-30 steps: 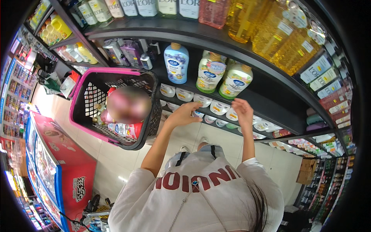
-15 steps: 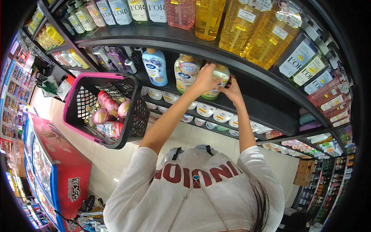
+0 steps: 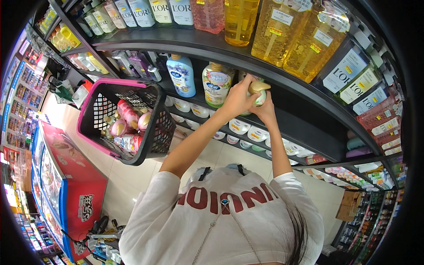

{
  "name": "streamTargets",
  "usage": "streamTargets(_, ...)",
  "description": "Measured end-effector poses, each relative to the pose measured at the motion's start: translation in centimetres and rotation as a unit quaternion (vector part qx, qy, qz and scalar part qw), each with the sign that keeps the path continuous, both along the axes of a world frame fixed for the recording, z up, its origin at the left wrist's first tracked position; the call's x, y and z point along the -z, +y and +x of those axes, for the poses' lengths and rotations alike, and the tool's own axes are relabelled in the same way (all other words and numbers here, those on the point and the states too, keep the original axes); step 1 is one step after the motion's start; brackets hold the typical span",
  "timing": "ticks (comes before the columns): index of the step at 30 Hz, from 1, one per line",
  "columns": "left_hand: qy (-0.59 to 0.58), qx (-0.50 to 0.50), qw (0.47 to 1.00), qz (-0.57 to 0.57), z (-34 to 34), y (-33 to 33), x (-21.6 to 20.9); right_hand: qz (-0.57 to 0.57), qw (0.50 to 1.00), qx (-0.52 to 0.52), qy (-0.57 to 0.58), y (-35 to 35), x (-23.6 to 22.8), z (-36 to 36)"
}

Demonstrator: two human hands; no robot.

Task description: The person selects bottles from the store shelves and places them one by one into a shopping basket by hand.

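Both my hands close around a pale green and white pump bottle at the front edge of the middle shelf. Its gold top tips toward me, and my fingers cover much of its body. My left hand grips the left side, and my right hand grips the right. Just left of my left hand stands a cream bottle with a floral label and a gold top. Farther left is a light blue bottle. Part of another bottle shows behind my left fingers.
A black basket with a pink rim, at left, holds several pink and red bottles. Large amber and pink bottles line the upper shelf. White containers fill the shelves below. A red and blue freezer stands lower left.
The pale green bottle, upright on the shelf before, is now tilted with its gold top toward me. Both hands have stayed on it. The view has shifted slightly.
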State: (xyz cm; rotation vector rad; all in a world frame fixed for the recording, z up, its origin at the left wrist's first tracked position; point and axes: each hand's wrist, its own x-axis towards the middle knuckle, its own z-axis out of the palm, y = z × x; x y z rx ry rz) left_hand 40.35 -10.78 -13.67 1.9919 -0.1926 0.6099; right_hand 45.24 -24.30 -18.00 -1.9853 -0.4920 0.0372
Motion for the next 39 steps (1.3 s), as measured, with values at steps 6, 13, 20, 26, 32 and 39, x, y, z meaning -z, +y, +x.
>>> streamTargets(6,0.029,0.003,0.999,0.041,-3.1,-0.5,-1.4,0.021,0.998,-0.005,-0.051,-0.4,1.4,-2.5)
streamTargets(13,0.010,0.027,0.998,0.062,-5.8,-0.1,0.3,0.004,0.993,-0.052,-0.104,-1.2,6.7,-1.9)
streamTargets(20,-0.074,0.042,0.993,0.083,-6.9,0.1,2.2,0.059,0.983,-0.028,-0.170,-0.8,9.1,-1.6)
streamTargets(26,-0.080,0.023,0.993,0.088,-8.9,1.0,-0.2,0.014,0.992,-0.049,-0.115,-0.7,8.6,-4.0)
streamTargets(32,-0.065,-0.025,0.993,0.093,-12.0,2.5,-3.7,0.095,0.987,-0.131,-0.001,1.9,6.6,-6.9)
streamTargets(39,-0.137,-0.117,0.974,0.134,-17.0,6.4,-6.9,0.104,0.928,-0.247,-0.259,9.3,1.0,-9.9)
